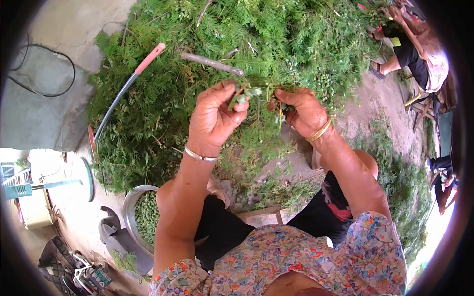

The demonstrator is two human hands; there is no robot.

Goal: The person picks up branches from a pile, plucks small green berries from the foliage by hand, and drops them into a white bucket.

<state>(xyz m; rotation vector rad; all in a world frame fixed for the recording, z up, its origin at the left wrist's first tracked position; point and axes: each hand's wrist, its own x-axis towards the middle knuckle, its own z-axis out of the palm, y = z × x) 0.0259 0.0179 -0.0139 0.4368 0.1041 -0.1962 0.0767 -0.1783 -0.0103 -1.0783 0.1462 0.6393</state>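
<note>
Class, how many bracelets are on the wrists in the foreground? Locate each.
2: a silver-coloured bracelet on the wrist of the left hand, and a gold-coloured bracelet on the wrist of the right hand.

Branch pile (276, 44) before person (286, 256), stick (212, 64) and curved tool (117, 98) on it; basin (129, 217) at left, cones (146, 217) inside.

Pale concrete floor (81, 19) at upper left, grey slab (44, 111) just beside it, black cable (74, 79) looped over the slab. Teal round base (88, 180) with a pole at left, probably a standing fan, view distorted there. Bare brown ground (385, 106) on the right, wooden stool (423, 109) at far right. Daylight strong, blown out white at left edge and lower right.
</note>
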